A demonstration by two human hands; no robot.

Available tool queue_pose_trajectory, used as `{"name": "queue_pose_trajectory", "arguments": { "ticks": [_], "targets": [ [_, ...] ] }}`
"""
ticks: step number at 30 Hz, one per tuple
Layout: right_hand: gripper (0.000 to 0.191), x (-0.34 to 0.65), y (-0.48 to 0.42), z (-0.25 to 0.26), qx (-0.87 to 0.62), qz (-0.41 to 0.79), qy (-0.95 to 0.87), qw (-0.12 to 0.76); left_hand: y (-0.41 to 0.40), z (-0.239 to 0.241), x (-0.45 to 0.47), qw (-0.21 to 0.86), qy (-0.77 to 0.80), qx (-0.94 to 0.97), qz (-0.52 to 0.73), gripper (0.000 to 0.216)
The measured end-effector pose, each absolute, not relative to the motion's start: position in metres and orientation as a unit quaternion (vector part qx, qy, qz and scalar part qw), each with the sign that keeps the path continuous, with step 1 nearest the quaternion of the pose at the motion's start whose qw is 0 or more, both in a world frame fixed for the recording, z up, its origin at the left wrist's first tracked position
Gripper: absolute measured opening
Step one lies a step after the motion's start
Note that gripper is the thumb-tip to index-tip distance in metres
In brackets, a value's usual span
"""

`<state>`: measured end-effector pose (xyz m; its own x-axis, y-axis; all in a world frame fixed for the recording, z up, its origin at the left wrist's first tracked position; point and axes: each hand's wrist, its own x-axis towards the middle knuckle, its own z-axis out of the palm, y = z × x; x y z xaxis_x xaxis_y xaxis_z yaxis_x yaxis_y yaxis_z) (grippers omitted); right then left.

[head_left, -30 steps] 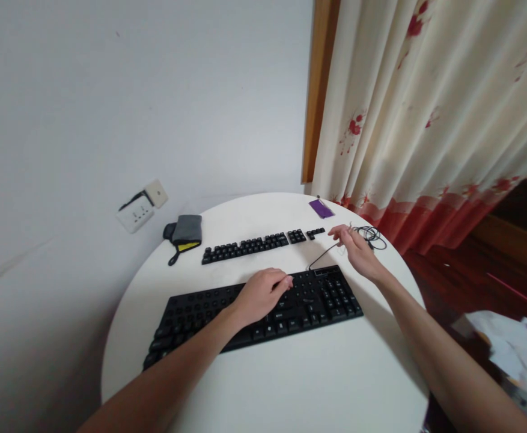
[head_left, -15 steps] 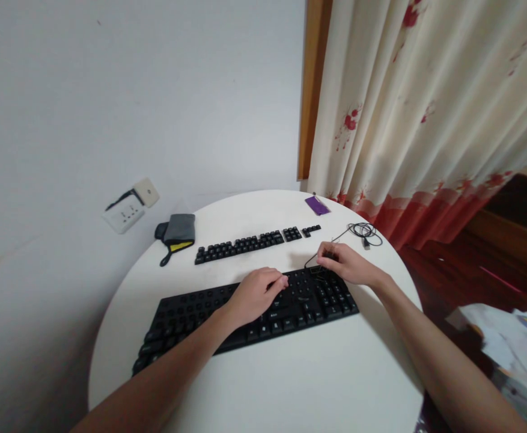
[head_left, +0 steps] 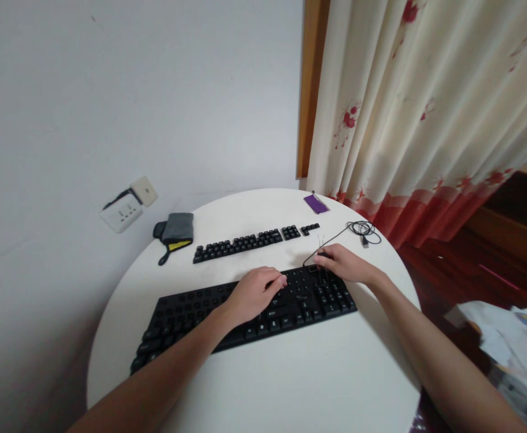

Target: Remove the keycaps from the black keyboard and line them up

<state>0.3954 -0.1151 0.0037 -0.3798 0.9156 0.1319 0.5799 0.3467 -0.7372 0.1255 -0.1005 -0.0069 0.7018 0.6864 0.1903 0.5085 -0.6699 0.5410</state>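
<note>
Right hand (head_left: 339, 263) dropped to two o'clock on keyboard (head_left: 285, 325), pinching wire tool (head_left: 322, 256); likely working there. Left hand (head_left: 255, 293) grip: can't tell.

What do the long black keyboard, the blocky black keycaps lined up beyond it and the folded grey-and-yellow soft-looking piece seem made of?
Long black keyboard: probably matte hard plastic, judging by its crisp, straight edges.
Blocky black keycaps: likely plastic too, with rigid, sharply formed shapes.
Folded grey-and-yellow piece: apparently matte fabric, given its soft fold and rounded corners; exact fibre unclear.
</note>
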Motion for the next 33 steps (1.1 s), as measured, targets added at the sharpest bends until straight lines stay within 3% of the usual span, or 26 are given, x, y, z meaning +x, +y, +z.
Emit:
{"name": "queue_pose_trajectory", "arguments": {
  "ticks": [3,9,19,27,33],
  "targets": [
    [0.046,0.398,-0.11,-0.002,-0.523,0.293,-0.751,0.278,-0.1,-0.006,0.126,0.231,0.333,0.893,0.193,0.036],
    [0.043,0.406,-0.124,0.011,-0.417,0.389,-0.787,0.236,-0.1,-0.006,0.125,0.225,0.338,0.894,0.188,0.039],
    [0.047,0.4,-0.117,0.003,-0.514,0.3,-0.765,0.246,-0.099,-0.008,0.125,0.235,0.328,0.895,0.188,0.04],
    [0.037,0.403,-0.134,0.02,-0.427,0.349,-0.805,0.217,-0.101,-0.007,0.125,0.239,0.322,0.895,0.197,0.038],
    [0.038,0.405,-0.127,0.013,-0.488,0.313,-0.782,0.228,-0.1,-0.009,0.125,0.23,0.325,0.898,0.19,0.037]
  ]
}}
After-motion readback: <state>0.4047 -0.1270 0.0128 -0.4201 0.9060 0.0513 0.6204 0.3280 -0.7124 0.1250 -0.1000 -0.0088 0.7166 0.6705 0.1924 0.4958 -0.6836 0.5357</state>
